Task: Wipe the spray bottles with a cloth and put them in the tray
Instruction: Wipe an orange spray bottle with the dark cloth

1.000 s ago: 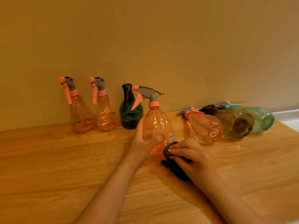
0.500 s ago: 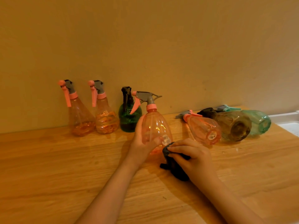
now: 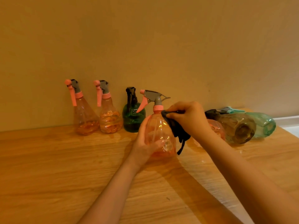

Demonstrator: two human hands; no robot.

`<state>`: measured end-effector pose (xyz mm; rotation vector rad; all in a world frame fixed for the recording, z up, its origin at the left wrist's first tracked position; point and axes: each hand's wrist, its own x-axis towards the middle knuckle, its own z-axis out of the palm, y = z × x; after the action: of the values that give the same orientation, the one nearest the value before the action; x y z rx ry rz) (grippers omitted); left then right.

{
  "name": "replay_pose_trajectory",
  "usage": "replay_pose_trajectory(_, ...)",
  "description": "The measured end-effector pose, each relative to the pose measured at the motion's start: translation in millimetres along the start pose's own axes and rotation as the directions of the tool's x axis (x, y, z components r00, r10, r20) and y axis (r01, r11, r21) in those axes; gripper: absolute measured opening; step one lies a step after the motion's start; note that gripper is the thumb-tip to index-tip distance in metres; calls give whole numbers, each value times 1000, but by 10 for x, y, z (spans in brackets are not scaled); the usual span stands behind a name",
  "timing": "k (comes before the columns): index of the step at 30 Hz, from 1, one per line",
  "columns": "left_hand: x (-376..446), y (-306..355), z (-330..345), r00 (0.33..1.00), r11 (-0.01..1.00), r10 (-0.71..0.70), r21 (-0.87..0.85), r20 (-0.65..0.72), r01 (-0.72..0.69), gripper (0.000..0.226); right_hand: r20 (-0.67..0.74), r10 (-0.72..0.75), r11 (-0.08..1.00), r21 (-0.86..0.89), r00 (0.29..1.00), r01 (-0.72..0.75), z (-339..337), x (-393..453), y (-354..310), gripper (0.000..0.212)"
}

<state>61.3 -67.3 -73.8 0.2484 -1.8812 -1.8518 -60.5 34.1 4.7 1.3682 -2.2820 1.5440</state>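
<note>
the left hand (image 3: 144, 146) wraps its fingers round the pink bottle (image 3: 160, 135). the right hand (image 3: 189, 118) pinches a dark cloth (image 3: 176, 128) against the bottle's top.

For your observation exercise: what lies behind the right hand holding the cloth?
Behind the right hand lies a pink bottle on its side, mostly covered. Beside it a brown bottle and a pale green bottle lie in view.
</note>
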Motion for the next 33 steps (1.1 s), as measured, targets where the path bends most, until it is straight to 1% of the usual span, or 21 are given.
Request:
replay_pose_trajectory(3,-11,7,0,1000,999,0,39,20,-1,82,-8,-24,1000,3,1000,24,12,55,-11,12)
replay_pose_trajectory(5,-7,0,3,1000,999,7,49,28,-9,82,-15,-51,998,23,999,51,-10,-50,20,17)
replay_pose_trajectory(7,4,-19,-4,1000,999,10,37,7,-10,82,-12,-95,995,3,995,95,-29,-245,113,23)
replay_pose_trajectory(9,20,-25,-7,1000,999,4,40,-30,-3,90,-11,-133,991,-19,991,132,-4,-492,234,28)
replay_pose_trajectory(12,29,-27,13,999,998,11,59,-30,-9,103,-73,-157,987,12,985,158,56,-797,408,33)
replay_pose_trajectory(14,30,-31,23,999,998,5,58,-32,-3,105,-78,-196,980,12,977,198,82,-907,462,29)
replay_pose_trajectory(16,34,-35,27,998,999,-2,38,-56,5,104,-70,-257,966,-25,964,256,104,-956,475,20)
replay_pose_trajectory(20,53,-41,52,998,1000,-22,-7,-67,22,87,-111,-307,951,-68,945,301,129,-976,462,14)
replay_pose_trajectory(21,56,-38,58,998,999,-30,-20,-59,29,88,-117,-324,946,-68,939,318,133,-979,461,14)
replay_pose_trajectory(24,53,-14,64,997,999,-42,-9,-58,41,114,-110,-364,931,-71,925,358,154,-1010,457,13)
replay_pose_trajectory(25,56,-21,57,996,999,-45,1,-72,46,113,-107,-380,924,-78,919,373,165,-1020,450,13)
replay_pose_trajectory(27,68,-51,39,995,999,-47,-7,-89,46,101,-102,-411,911,-89,906,403,177,-1031,440,14)
replay_pose_trajectory(28,73,-67,29,995,999,-46,-9,-89,45,97,-102,-415,909,-92,904,407,175,-1028,441,14)
replay_pose_trajectory(30,80,-98,6,996,999,-47,-18,-70,46,100,-111,-393,918,-95,913,384,160,-1014,464,13)
replay_pose_trajectory(33,78,-97,-11,998,995,-56,-79,-34,53,102,-133,-346,938,-82,929,337,138,-994,492,13)
